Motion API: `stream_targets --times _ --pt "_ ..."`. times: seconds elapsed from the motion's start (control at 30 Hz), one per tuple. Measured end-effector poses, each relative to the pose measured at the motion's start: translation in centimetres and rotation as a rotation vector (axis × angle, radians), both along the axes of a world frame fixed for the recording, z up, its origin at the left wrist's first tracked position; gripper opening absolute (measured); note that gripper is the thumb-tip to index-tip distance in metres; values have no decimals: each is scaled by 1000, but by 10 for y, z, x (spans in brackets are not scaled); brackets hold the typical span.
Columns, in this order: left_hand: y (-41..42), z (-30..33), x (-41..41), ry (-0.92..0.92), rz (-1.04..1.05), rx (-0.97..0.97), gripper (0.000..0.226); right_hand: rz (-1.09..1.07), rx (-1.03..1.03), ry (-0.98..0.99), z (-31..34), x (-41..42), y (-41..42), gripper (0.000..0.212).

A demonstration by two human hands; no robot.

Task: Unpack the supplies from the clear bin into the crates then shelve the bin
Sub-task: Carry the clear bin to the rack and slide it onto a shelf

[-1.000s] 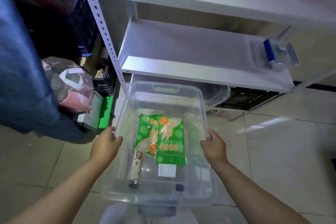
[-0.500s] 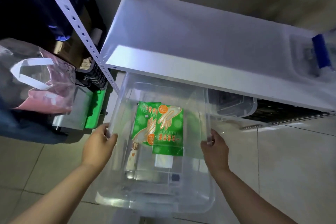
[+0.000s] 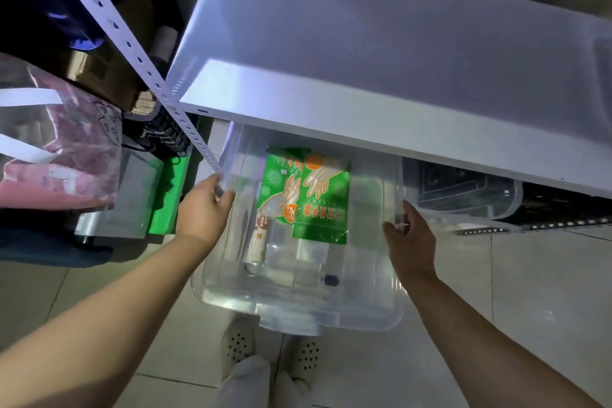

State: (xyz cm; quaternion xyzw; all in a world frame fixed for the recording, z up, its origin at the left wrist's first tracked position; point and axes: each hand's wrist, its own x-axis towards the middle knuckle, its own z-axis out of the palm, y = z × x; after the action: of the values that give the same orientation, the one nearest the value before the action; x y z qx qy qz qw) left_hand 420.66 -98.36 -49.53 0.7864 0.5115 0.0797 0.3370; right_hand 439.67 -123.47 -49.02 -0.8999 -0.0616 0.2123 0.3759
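A clear plastic bin (image 3: 371, 305) is held above the tiled floor, its far end tucked under the white metal shelf (image 3: 364, 53). My left hand (image 3: 203, 209) grips its left rim and my right hand (image 3: 409, 238) grips its right rim. Inside lie two green glove packets (image 3: 318, 199), a slim white tube (image 3: 256, 242), a small clear packet (image 3: 311, 250) and a tiny dark item (image 3: 331, 280).
A second clear bin (image 3: 470, 199) and a black crate (image 3: 563, 209) sit under the shelf to the right. The perforated shelf post (image 3: 142, 60) runs beside my left hand. A clear bag with pink contents (image 3: 56, 149) and a green box (image 3: 167, 199) stand left. My shoes (image 3: 271, 348) are below.
The bin and both hands have moved forward, so the bin's far end now lies under the shelf edge. The view has tilted down and closer to the shelf.
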Motion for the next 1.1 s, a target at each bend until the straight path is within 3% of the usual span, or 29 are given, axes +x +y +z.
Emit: stream_targets --times 0.2,0.33,0.47,0.57,0.67,0.73,0.83,1.0,1.1 --pt "26 -21 41 -45 5 27 33 -7 -79 -20 -14 -18 -17 52" --pt "35 -34 38 -65 -7 -137 42 -34 -89 30 -27 -31 -19 47" --pt "12 -37 4 -75 9 -215 34 -143 -67 62 -36 -37 -13 29" --pt "-26 -41 -27 -10 164 -299 23 -191 -20 70 -35 -38 -7 7" --pt "-46 -39 -30 -170 449 -560 24 -245 55 67 -32 -34 6 7" --pt "-41 -38 -18 -294 543 -601 17 -294 106 69 -30 -29 14 13" --pt "-23 -35 7 -422 598 -582 17 -373 211 119 -28 -15 30 11" --pt "8 -30 42 -568 666 -658 12 -506 517 397 -29 3 58 38" --pt "21 -32 56 -633 652 -714 9 -565 678 519 -29 4 67 23"
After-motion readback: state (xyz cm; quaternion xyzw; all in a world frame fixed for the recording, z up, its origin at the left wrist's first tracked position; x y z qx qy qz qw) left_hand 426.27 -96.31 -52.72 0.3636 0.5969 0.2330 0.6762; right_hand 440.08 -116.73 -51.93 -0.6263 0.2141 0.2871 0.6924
